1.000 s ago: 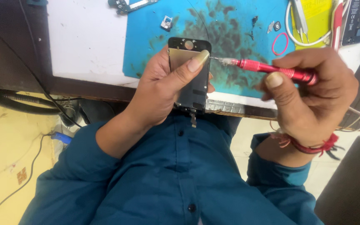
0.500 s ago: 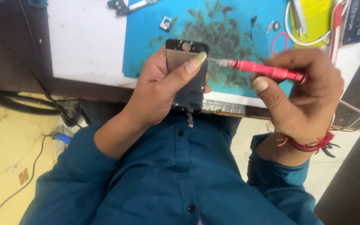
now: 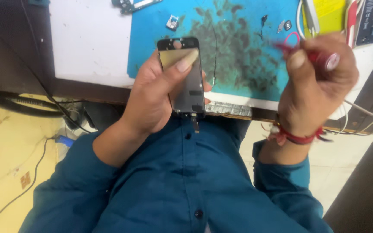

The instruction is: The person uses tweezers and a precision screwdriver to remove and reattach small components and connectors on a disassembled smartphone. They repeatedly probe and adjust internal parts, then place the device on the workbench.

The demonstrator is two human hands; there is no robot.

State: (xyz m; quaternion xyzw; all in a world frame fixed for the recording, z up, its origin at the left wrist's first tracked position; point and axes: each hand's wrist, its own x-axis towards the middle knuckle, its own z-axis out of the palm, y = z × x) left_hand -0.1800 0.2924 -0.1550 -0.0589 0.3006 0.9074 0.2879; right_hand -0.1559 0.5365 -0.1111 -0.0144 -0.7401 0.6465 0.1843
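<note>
Since half a second ago, I see my right hand (image 3: pixel 314 82) has swung the slim red screwdriver (image 3: pixel 311 56) up and away from the phone part; its tip no longer touches it and the tool looks blurred. That hand is closed around the handle. My left hand (image 3: pixel 160 95) grips the black phone screen assembly with a metal back plate (image 3: pixel 182 75), thumb pressed across it, held above the blue stained mat (image 3: pixel 238 43) on the white worktop (image 3: pixel 87 39).
</note>
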